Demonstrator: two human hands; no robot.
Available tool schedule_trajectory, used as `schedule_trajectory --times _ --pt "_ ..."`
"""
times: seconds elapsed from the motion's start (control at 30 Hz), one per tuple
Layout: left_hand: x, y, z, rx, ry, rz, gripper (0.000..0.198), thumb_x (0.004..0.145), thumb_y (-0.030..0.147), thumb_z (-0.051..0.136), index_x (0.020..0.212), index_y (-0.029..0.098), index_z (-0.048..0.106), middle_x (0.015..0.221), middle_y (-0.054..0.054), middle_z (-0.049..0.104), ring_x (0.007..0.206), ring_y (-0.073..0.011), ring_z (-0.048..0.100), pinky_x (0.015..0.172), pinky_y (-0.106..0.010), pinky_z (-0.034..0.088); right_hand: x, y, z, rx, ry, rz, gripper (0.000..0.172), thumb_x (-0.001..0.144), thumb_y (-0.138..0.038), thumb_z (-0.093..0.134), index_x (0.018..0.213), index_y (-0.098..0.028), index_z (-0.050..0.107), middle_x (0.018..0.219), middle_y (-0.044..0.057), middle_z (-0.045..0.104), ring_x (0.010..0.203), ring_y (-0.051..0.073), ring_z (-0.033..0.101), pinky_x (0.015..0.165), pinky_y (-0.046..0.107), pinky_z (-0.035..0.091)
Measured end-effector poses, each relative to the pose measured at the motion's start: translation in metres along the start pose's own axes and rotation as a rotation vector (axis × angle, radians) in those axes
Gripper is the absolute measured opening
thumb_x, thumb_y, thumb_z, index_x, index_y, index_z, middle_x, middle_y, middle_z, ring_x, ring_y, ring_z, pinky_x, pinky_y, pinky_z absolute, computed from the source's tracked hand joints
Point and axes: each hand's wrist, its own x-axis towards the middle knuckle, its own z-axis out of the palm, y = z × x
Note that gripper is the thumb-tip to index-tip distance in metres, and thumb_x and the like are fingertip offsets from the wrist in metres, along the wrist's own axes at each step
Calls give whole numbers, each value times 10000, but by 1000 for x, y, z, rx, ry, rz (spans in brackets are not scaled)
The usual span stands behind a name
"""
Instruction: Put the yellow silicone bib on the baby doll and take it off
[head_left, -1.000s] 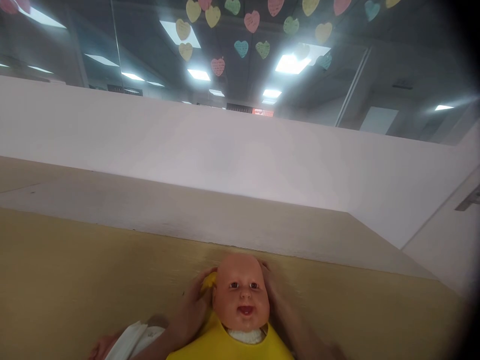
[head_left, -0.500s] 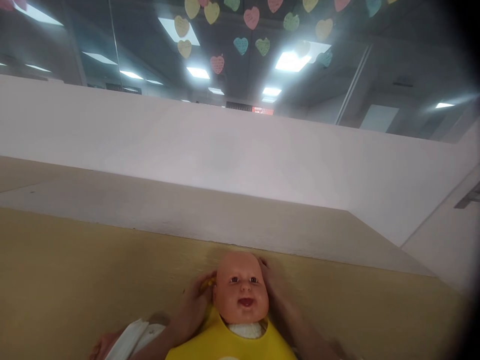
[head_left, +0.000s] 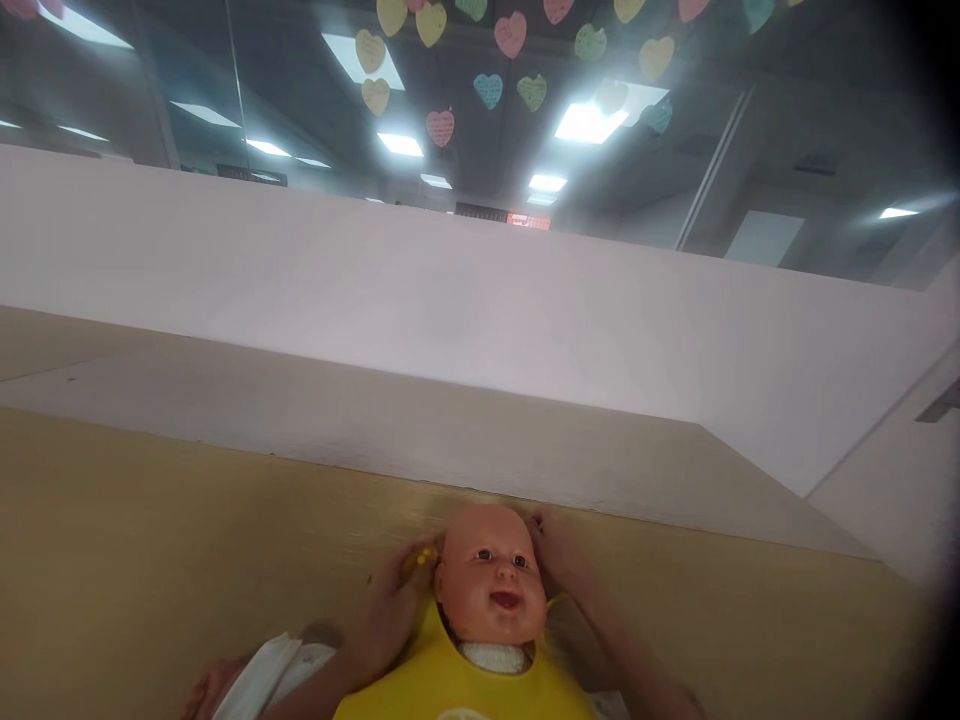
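A baby doll (head_left: 491,575) lies face up, wearing a yellow bib (head_left: 457,685) over white clothing. At the left of its head, my left hand (head_left: 394,600) is closed on the bib's strap (head_left: 425,556), whose small yellow knobs show at the fingers. My right hand (head_left: 556,550) is at the other side of the head, its fingers curled and partly hidden behind it. What those fingers hold, if anything, is out of sight. Below that hand, a thin yellow edge of the bib shows beside the doll's neck.
The doll rests on a wood-coloured tabletop (head_left: 187,540). Behind it runs a pale ledge (head_left: 450,425), then a white wall (head_left: 375,275). Above is glass with heart-shaped notes (head_left: 511,35). The doll's hand (head_left: 210,690) and white sleeve (head_left: 259,675) lie at lower left.
The doll's head has shifted and tipped slightly to the right. My right hand has moved a little right, showing more of the fingers and a yellow bib edge. My left hand stays on the strap.
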Motion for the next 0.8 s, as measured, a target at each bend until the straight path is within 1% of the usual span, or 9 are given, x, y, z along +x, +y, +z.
schedule_trajectory --times 0.1,0.17,0.23,0.33,0.43,0.53,0.6,0.7,0.8 --pt "-3 7 -2 -74 24 67 431 860 455 490 1202 193 500 1202 -98 636 1164 -248 565 1037 -410 380 -3 -18 -23 -103 29 67 196 851 -320 465 694 -209 424 628 25 559 575 155 493 538 264 281" --pt "-4 11 -4 -109 35 111 461 857 482 507 1225 207 464 1167 -88 650 1134 -239 585 1018 -391 401 -7 -31 -38 -153 65 74 265 877 -410 436 706 -211 401 637 18 544 577 148 472 547 264 279" --pt "-4 14 -5 -77 65 149 442 849 484 531 1198 218 484 1154 -77 649 1128 -238 585 1003 -373 412 -11 -42 -50 -127 102 22 347 870 -484 450 670 -214 366 609 -7 488 567 135 421 551 263 271" --pt "-5 19 -7 15 89 189 359 850 475 537 1100 218 547 1118 -66 649 1096 -242 589 979 -370 424 -19 -56 -63 127 59 -108 431 827 -539 534 637 -205 338 581 -45 370 561 107 341 543 243 259" --pt "-6 23 -10 27 72 214 329 850 458 536 1061 210 582 1118 -70 651 1096 -244 582 968 -375 432 -28 -68 -69 422 -74 -185 415 785 -503 627 641 -187 400 587 -57 317 563 84 292 522 223 238" --pt "-6 31 -15 -17 66 243 316 824 418 570 1040 193 623 1136 -82 662 1113 -251 580 966 -364 443 -38 -78 -71 588 -277 -227 309 779 -447 670 747 -157 568 636 -27 474 602 86 392 546 214 302" --pt "-6 39 -18 -41 44 258 317 809 406 591 1024 180 646 1079 -88 689 1038 -252 619 895 -346 486 -44 -85 -71 640 -370 -244 264 787 -409 677 841 -154 633 729 9 583 671 102 490 593 214 371" --pt "-8 56 -22 -40 2 306 312 815 418 599 1002 178 667 957 -79 717 847 -228 664 732 -307 526 -54 -95 -70 629 -386 -270 173 810 -338 658 853 -172 640 838 27 640 775 121 571 659 210 434" --pt "-17 71 -21 -14 -91 388 335 834 399 595 1117 228 643 991 -64 722 857 -222 672 740 -301 535 -64 -103 -69 597 -394 -307 156 837 -300 624 964 -210 616 910 16 649 845 129 601 717 217 468"
